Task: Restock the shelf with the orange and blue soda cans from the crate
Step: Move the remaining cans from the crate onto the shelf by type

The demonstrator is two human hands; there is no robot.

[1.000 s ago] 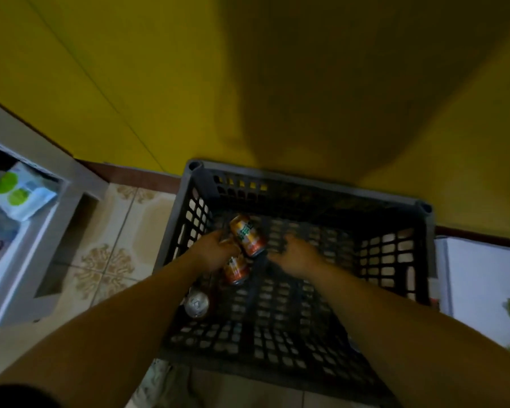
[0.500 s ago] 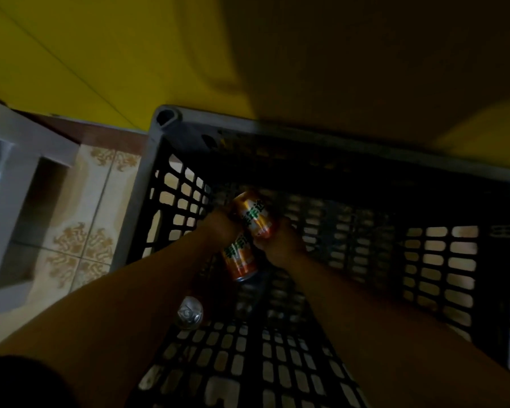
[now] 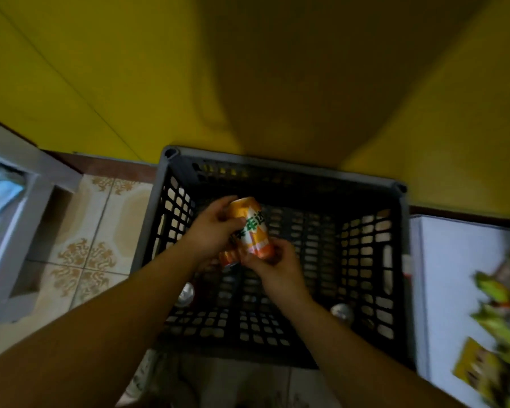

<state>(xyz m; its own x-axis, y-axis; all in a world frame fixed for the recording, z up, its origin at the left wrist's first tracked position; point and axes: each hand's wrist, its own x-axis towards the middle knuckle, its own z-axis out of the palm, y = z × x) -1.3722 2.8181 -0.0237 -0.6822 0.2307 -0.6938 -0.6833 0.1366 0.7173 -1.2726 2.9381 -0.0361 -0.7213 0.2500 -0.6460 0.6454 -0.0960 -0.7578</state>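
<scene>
Left hand [image 3: 214, 231] wrapped around upper part of an orange can [image 3: 249, 228], fingers closed on it. Right hand [image 3: 273, 265] grips the same can's lower end; a second orange can [image 3: 227, 257] sits just under both hands, holder unclear. All of it above the dark crate [image 3: 280, 163] interior, left of centre. Two silver can tops [image 3: 185, 293] stand on crate floor, one left, one right [image 3: 342, 312]. Crate walls well apart from hands. White shelf [image 3: 21, 207] on left, tiled floor [image 3: 100, 231] between.
</scene>
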